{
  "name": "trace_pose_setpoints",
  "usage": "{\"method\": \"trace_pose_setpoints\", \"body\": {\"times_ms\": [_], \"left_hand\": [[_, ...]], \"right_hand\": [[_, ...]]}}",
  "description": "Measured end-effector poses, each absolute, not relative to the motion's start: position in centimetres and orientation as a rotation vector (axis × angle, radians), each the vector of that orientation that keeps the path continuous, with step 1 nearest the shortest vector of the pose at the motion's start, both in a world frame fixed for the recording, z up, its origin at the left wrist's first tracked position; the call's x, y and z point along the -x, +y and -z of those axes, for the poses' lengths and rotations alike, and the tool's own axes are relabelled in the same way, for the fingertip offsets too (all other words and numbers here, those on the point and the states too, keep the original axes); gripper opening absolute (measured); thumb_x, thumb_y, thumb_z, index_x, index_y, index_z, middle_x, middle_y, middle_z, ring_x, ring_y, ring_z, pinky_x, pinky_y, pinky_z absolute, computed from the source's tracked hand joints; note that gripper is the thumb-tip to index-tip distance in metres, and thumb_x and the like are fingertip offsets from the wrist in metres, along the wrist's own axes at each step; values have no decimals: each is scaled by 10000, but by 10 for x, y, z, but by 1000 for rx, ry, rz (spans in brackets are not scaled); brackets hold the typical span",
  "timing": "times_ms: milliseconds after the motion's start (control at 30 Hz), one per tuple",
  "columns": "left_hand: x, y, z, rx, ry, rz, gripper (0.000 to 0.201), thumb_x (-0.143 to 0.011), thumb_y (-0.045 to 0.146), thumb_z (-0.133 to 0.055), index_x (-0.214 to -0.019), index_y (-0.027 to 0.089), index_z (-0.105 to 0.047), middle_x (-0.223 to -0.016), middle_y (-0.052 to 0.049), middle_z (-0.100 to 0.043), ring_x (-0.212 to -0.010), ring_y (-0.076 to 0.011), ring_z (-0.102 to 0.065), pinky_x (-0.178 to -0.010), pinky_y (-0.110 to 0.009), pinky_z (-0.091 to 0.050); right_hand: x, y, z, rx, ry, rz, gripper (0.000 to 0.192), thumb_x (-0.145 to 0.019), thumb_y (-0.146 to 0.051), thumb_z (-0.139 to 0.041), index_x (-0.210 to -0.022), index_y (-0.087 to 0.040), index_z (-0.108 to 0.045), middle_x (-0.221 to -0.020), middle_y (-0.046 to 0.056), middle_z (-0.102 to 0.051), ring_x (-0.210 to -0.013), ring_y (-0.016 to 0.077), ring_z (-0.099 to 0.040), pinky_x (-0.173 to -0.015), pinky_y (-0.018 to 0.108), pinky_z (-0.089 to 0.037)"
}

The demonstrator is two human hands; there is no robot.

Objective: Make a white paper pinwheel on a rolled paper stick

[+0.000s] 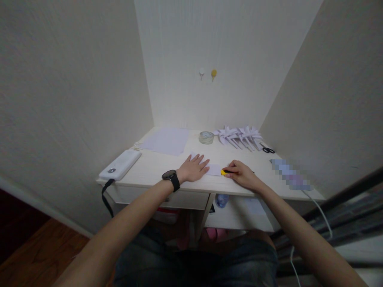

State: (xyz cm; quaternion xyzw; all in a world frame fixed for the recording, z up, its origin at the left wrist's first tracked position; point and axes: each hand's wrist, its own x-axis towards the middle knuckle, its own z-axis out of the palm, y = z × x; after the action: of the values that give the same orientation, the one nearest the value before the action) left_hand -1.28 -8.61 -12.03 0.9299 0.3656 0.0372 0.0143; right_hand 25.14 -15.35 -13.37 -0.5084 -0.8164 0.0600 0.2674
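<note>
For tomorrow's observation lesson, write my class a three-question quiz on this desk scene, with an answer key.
1. True or false: the left hand lies flat on a small sheet of paper.
2. What does the right hand hold? A) scissors B) a yellow-tipped tool C) the tape roll
3. Which item lies between the large paper sheet and the folded paper shapes?

Key: 1 true. 2 B, the yellow-tipped tool; the scissors lie untouched farther back. 3 the tape roll.

Hands point(218, 171) on paper point(214, 170) — yellow cutter point(224, 172)
</note>
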Motion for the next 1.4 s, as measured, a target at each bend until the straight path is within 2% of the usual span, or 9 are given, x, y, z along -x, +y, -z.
{"method": "trace_pose_setpoints", "body": {"times_ms": [467,700,967,1133,1233,1333,1400], "left_hand": [[12,-86,119,-2921,1124,-84,632,-1012,510,-123,-1559,220,-250,-1623,-146,-203,-1496,-331,-171,-1178,-565,-109],[12,-87,118,-2936,1136,-79,626,-1016,504,-143,-1558,211,-254,-1619,-158,-205,-1494,-333,-180,-1178,-567,-114],[13,-88,118,-2933,1137,-100,621,-1019,502,-153,-1552,206,-272,-1615,-157,-217,-1493,-329,-186,-1179,-561,-116],[15,-87,120,-2929,1139,-172,612,-1021,501,-166,-1538,203,-301,-1612,-156,-234,-1490,-321,-205,-1172,-562,-147],[16,-92,117,-2968,1146,-246,572,-1030,461,-195,-1510,192,-350,-1599,-156,-276,-1484,-312,-227,-1163,-581,-159],[16,-101,110,-3083,1087,-373,520,-1038,423,-234,-1438,170,-451,-1548,-152,-388,-1463,-294,-282,-1174,-569,-141],[16,-107,104,-3158,1017,-384,498,-1027,440,-310,-1390,155,-497,-1493,-159,-464,-1413,-299,-371,-1157,-525,-227]], "right_hand": [[-260,-145,121,1312,-2287,-384,280,-867,-298,-635,-1110,-247,-764,-951,83,-628,-908,230,-587,-869,375,-476],[-261,-143,121,1319,-2270,-407,267,-859,-348,-651,-1078,-257,-776,-951,83,-631,-901,231,-594,-869,382,-481],[-273,-147,120,1303,-2270,-490,272,-833,-302,-667,-1075,-242,-775,-1038,81,-637,-968,219,-601,-926,365,-470],[-288,-154,117,1383,-2223,-476,270,-817,-338,-680,-1050,-249,-783,-1025,74,-645,-932,212,-622,-905,358,-486],[-303,-157,115,1469,-2192,-478,285,-806,-339,-680,-1054,-242,-782,-998,71,-657,-879,209,-635,-868,349,-498],[-317,-160,117,1539,-2155,-400,292,-806,-349,-672,-1048,-232,-785,-953,71,-669,-848,216,-641,-849,348,-498],[-321,-161,119,1605,-2111,-311,296,-806,-343,-667,-1049,-224,-786,-938,80,-669,-864,227,-643,-854,350,-493]]}}
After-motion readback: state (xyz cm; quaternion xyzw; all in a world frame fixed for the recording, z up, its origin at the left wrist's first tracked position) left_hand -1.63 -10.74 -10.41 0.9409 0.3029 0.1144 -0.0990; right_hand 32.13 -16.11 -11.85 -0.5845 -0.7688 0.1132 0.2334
